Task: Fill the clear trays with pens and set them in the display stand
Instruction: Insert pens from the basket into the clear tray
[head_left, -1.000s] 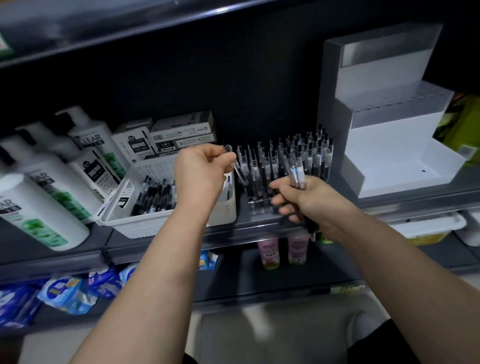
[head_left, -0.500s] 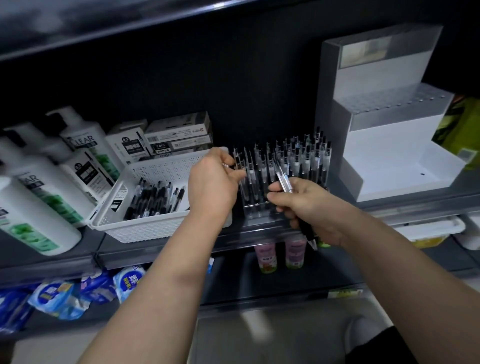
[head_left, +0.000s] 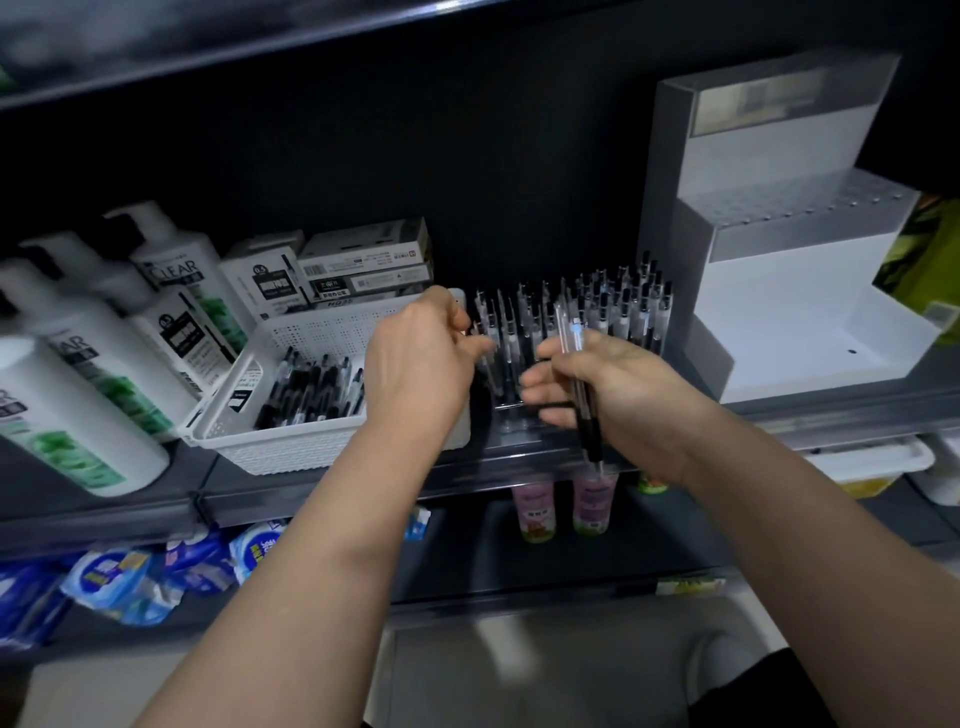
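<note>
Head view of a store shelf (head_left: 322, 499). The left hand (head_left: 421, 364) is curled, thumb and fingers pinching a single pen (head_left: 485, 358) that slants down toward the near-left rows of the tray (head_left: 511, 413). The right hand (head_left: 628, 400) is clenched around a bundle (head_left: 581, 379) of a few pens, held nearly upright; their clear barrels rise above the fingers and their black grips point down past the shelf edge. The clear tray stands on the shelf just behind both hands, between the basket (head_left: 291, 452) and the stand (head_left: 779, 301). Upright pens (head_left: 623, 306) fill it more densely toward the right and back; the near-left slots are partly hidden by the hands. The white basket, left of the tray, holds loose pens (head_left: 311, 387) lying flat. The white stepped stand sits at the right, apart from the tray, with none set in it. Boxes (head_left: 363, 265) are stacked behind the basket; white bottles (head_left: 78, 395) stand at far left.
</note>
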